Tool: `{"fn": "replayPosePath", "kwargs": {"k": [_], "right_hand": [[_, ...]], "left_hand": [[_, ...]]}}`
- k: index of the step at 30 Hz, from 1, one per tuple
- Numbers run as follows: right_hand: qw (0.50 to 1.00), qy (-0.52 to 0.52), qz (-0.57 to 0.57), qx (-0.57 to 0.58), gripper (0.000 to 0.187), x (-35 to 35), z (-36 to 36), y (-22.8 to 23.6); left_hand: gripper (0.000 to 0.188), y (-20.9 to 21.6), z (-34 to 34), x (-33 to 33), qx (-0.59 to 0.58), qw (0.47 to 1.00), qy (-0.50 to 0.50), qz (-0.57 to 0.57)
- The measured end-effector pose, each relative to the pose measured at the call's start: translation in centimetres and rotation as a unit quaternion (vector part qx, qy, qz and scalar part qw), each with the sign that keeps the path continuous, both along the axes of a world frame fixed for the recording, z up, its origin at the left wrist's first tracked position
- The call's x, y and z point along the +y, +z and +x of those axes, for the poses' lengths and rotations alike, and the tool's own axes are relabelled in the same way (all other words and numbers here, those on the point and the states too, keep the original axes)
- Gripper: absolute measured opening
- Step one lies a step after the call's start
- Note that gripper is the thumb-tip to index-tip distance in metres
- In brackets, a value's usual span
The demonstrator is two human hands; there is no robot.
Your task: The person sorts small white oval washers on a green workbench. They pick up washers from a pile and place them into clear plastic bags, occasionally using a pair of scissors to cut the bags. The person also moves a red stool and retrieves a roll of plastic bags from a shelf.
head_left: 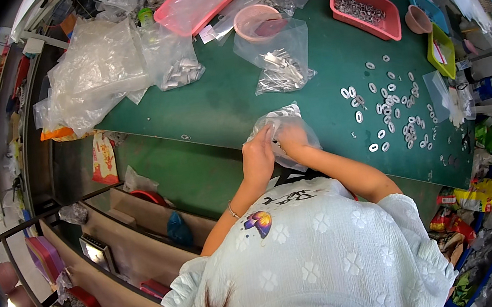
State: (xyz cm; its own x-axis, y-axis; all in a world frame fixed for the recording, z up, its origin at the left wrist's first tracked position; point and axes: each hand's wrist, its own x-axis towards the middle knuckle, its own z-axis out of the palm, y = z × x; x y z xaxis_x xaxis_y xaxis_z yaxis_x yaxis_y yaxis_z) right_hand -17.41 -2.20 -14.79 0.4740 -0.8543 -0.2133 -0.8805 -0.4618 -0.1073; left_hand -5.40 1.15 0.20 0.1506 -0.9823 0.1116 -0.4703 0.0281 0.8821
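At the table's near edge, a clear plastic bag (285,111) with pale pieces showing through it lies between my hands. My left hand (258,153) pinches the bag's film at its left side. Close beside it, my right hand (292,139) reaches into the bag's opening, fingers curled and partly covered by film; what they hold is hidden. Just beyond stands another clear bag (282,73) of white and grey metal pieces. Many grey oval rings (397,113) with slots lie scattered on the green table (208,105) to the right.
A pink tray (337,16) of small metal parts stands at the far right, near a green tray (448,58) and a blue tray (425,7). A pink bowl (246,36) and large plastic bags (99,67) occupy the back and left. Shelving (137,227) stands at lower left.
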Motion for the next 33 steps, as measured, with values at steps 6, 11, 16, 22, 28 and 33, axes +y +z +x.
{"fn": "replayPosePath", "kwargs": {"k": [6,11,16,22,28,33], "right_hand": [[0.998,0.06,0.02,-0.003,0.016,-1.0,-1.2,4.6],[0.996,0.004,-0.044,-0.078,0.022,-0.8,-1.6,4.6],[0.989,-0.037,0.053,-0.132,0.018,-0.5,-2.8,6.8],[0.976,-0.082,0.061,-0.194,0.016,0.6,-3.5,13.5],[0.89,-0.097,0.229,-0.382,0.017,-1.2,-9.2,23.5],[0.827,-0.173,0.187,-0.502,0.014,-7.5,-11.0,24.4]], "left_hand": [[0.018,-0.2,0.1,0.2,-0.003,1.0,-0.009,-0.006],[0.018,0.7,0.3,-0.1,-0.015,0.999,-0.03,0.034],[0.019,0.7,0.4,-0.1,-0.006,0.998,-0.04,0.048],[0.019,0.7,0.6,-0.2,-0.018,0.997,-0.046,0.057],[0.019,0.4,0.7,0.1,-0.006,0.997,-0.05,0.056],[0.019,0.6,0.6,0.2,0.033,0.997,-0.051,0.054]]}}
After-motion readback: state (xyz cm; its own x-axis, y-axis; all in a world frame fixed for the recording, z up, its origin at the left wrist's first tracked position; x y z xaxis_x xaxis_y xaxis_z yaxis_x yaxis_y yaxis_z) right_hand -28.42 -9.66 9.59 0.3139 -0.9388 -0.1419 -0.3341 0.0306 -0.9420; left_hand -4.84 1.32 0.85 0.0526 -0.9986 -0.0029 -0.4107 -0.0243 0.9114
